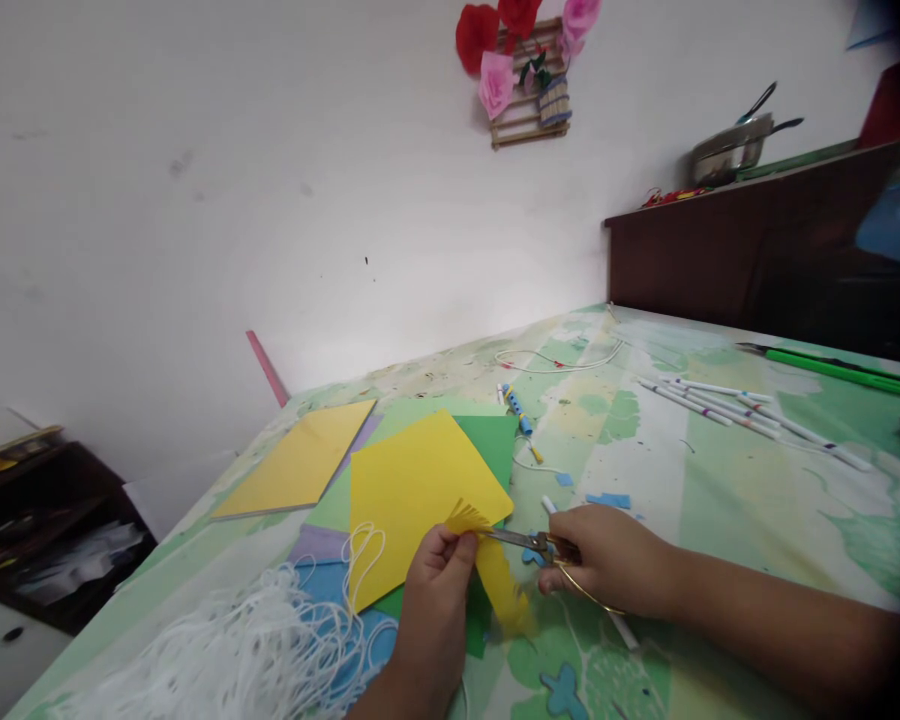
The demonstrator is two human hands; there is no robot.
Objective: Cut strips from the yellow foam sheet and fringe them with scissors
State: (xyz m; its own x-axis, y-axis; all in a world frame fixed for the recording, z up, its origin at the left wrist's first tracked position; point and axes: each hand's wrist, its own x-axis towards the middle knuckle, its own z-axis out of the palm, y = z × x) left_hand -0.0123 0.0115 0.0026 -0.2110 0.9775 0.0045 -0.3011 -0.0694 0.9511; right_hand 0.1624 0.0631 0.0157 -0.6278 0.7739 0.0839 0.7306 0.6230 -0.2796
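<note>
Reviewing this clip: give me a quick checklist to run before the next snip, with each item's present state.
1. Strip held: ok. The left hand pinches the yellow paper strip.
2. Scissors held: ok. The right hand grips the scissors at the handles.
3. Fingers of the left hand clear of the blades: not ok, I'd say; they sit close to the tips.
4. Blades open: cannot tell; too small.
5. White string away from the blades: ok. The pile lies beyond the left hand.
</note>
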